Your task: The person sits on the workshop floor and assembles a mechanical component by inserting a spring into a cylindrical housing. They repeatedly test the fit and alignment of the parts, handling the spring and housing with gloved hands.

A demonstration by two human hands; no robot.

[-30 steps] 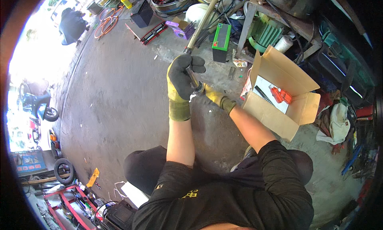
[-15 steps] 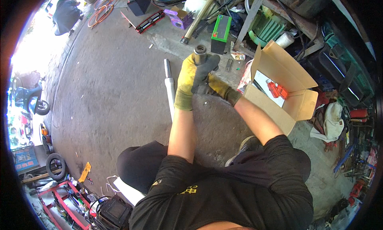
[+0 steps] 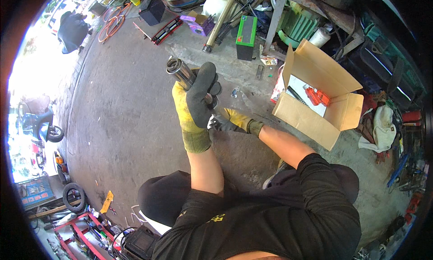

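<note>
Slanting up and to the left, a shiny metal tube [image 3: 184, 75] sits clamped in the gloved left hand [image 3: 197, 96], held above the grey floor [image 3: 126, 124]. Its smooth wall shows bright streaks over dark grey, and its far end is round and open, with a ringed rim. The gloved right hand [image 3: 233, 120] is near the lower end; its grip I cannot tell.

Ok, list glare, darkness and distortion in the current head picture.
Head view: daylight blows out the left side around the scooter; highlights glint off the metal tube in the left hand; corners go black; the left edge of the floor bows.
</note>
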